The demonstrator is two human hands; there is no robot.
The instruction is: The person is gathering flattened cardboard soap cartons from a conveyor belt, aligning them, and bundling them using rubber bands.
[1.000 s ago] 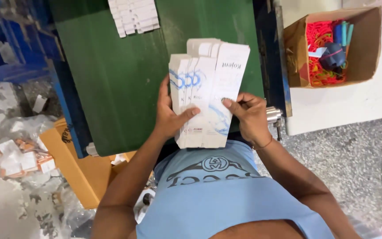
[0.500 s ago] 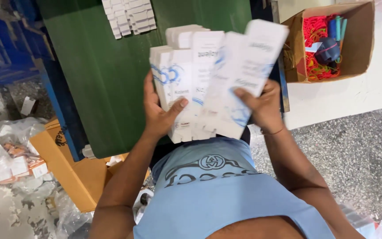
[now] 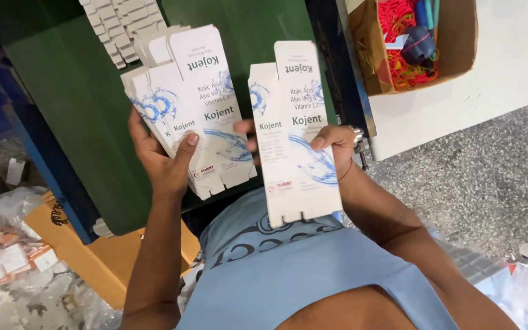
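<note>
My left hand [image 3: 167, 160] grips a fanned stack of flat white cartons with blue swirl print [image 3: 187, 107], held upright over the green table [image 3: 74, 122]. My right hand [image 3: 331, 142] holds a single flattened carton of the same kind [image 3: 294, 134], pulled apart from the stack and to its right, with a small gap between them. Both are lifted in front of my chest. A further pile of flat white cartons [image 3: 120, 27] lies on the table at the far edge.
A brown cardboard box [image 3: 453, 43] with red rubber bands and a dark tape roll sits on a white surface at the upper right. An open cardboard box [image 3: 93, 256] and plastic wrappers [image 3: 7, 256] lie on the floor at the left. Grey speckled floor is at the right.
The stack was held in both hands. My right hand has drawn one carton off to the right, and the cartons have risen closer to the camera.
</note>
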